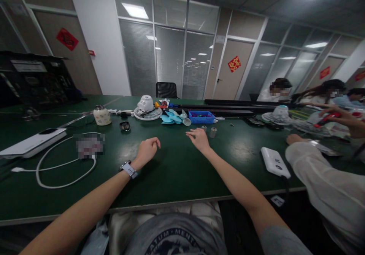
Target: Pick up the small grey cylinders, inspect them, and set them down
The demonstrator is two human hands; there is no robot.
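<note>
My left hand (147, 150) rests on the green table (176, 167), fingers curled loosely inward, nothing visible in it; a watch sits on its wrist. My right hand (199, 138) reaches forward over the table, fingers stretched out and apart, empty. Nearest to it stand two small grey cylinders (212, 132). Beyond lie a blue fan blade (173, 117), a white fan grille with its motor housing (146, 108) and a blue tray (201, 116) holding small parts.
A white power bank (32, 142) with a looped white cable (57, 163) lies at left, near a white jar (102, 115). A white device (275, 162) lies at right. A co-worker's white sleeve (322, 179) and hands are at right; other people sit beyond.
</note>
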